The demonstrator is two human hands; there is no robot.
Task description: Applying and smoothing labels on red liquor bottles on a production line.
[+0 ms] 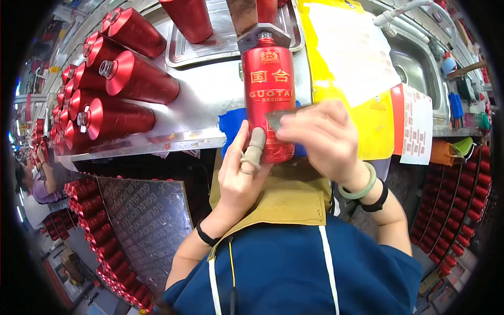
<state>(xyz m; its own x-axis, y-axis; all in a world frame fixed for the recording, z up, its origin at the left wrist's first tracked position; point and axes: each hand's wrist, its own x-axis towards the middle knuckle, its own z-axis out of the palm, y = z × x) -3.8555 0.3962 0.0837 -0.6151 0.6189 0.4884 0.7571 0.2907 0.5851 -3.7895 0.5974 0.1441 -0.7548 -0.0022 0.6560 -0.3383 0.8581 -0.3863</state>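
Note:
A glossy red bottle (269, 79) with gold lettering lies in front of me, its bare neck pointing away against a metal holder (264, 37). My left hand (242, 165) grips the bottle's near end from below and the left. A grey cloth cover wraps one of its fingers, which presses on the red surface. Pinched in my right hand (325, 137) is a thin dark flat piece (278, 119), perhaps a scraper blade, held against the lower part of the bottle. The fingers partly hide it. Blue cloth (231, 126) shows under the bottle on both sides.
Several red bottles (139, 79) lie stacked on the metal bench at left. A metal tray (189, 55) with upright bottles stands behind. At right are a yellow sheet (375, 128), a label sheet (416, 123) and a sink (420, 65). A person (44, 184) works at far left.

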